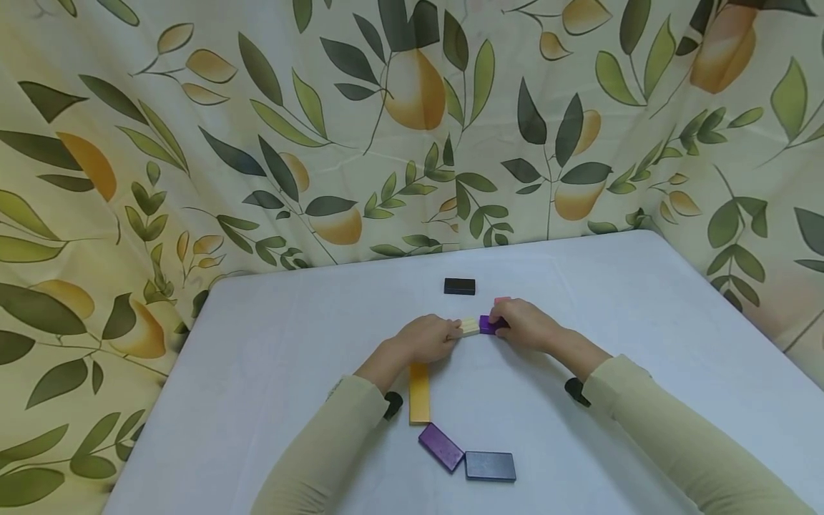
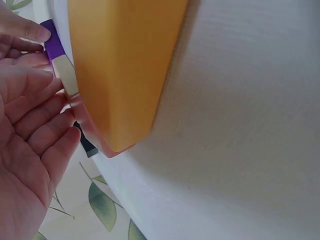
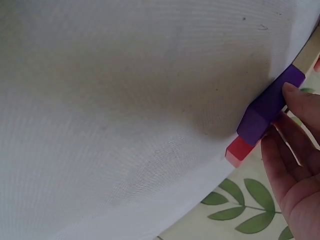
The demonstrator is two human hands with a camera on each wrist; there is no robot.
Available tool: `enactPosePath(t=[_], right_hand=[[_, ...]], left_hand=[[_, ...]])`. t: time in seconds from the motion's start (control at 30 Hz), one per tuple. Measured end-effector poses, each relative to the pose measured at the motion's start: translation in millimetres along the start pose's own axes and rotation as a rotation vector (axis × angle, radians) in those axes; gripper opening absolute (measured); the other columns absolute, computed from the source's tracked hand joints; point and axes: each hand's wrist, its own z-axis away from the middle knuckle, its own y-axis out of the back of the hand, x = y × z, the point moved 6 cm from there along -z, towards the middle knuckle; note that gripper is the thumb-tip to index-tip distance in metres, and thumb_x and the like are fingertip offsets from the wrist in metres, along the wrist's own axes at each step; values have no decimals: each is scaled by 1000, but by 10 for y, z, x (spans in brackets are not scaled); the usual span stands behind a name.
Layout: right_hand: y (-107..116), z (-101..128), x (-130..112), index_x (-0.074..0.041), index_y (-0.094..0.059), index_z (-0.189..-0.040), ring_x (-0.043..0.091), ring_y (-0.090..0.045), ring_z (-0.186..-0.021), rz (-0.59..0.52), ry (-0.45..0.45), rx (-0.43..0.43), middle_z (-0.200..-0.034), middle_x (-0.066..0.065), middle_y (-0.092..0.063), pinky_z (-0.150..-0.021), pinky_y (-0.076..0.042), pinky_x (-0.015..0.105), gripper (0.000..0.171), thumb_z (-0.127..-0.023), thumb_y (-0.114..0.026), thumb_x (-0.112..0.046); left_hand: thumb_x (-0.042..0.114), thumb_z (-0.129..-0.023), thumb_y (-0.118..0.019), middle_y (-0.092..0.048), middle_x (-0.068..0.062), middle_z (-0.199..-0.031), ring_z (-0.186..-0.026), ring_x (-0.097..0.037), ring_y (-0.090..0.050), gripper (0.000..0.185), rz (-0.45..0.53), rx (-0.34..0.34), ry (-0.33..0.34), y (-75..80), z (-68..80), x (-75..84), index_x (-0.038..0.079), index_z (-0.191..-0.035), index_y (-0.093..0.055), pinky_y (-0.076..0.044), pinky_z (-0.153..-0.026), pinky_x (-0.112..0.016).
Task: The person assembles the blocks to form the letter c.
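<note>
White cloth covers the table (image 1: 290, 422), and on it lie eight blocks: two purple and one each of black, red, cream, pinkish, yellow and grey. The pinkish block (image 2: 90, 126) shows only to the left wrist camera, between the yellow block (image 1: 419, 393) and the cream block (image 1: 471, 327). The bright purple block (image 1: 486, 325) meets the cream one end to end, with the red block (image 1: 501, 300) just past it, partly covered. The dark purple block (image 1: 441, 447) sits aslant at the yellow one's near end, its other corner at the grey block (image 1: 490, 466). A single black block (image 1: 460, 286) lies apart on the far side.

Both arms reach forward in two pale sleeves, angled inward, a dark band at each wrist. The left hand (image 1: 426, 338), palm turned inward, pinches the cream block at its left end. The right hand (image 1: 524, 324) grips the bright purple block, thumb on its near side, fingers behind.
</note>
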Motion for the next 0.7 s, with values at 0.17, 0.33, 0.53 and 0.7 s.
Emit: enactPosePath(t=[0.17,0.33,0.53,0.7], right_hand=[[6,-23,15,-3,-63,-92,17,-53,-79,-31,-6,4,-86,4,-58,-74,-43,35,24,-69,-68,-4],[14,-36,28,-3,-63,-93,16,-53,-77,-47,0,-3,-85,3,-58,-72,-43,34,26,-68,-69,-5],[22,-48,34,-4,-64,-91,16,-53,-76,-67,-12,-8,-84,3,-60,-71,-43,34,25,-67,-69,-6],[32,-52,62,-4,-64,-91,15,-53,-73,-88,-26,-14,-81,2,-60,-70,-44,33,26,-66,-70,-9]], left_hand=[[23,-89,-39,-44,6,-123,-55,-12,-36,30,-13,5,2,22,-7,6,19,-116,-53,-34,-59,-19],[23,-89,-40,-49,7,-118,-62,-10,-43,28,-24,12,19,62,-30,14,18,-109,-58,-35,-61,-19],[23,-89,-40,-55,5,-75,-55,-11,-44,20,30,0,27,67,-45,3,16,-86,-59,-36,-52,-21],[23,-88,-41,-51,6,-69,-51,-12,-46,20,114,2,61,60,-53,-32,16,-91,-60,-38,-52,-21]])
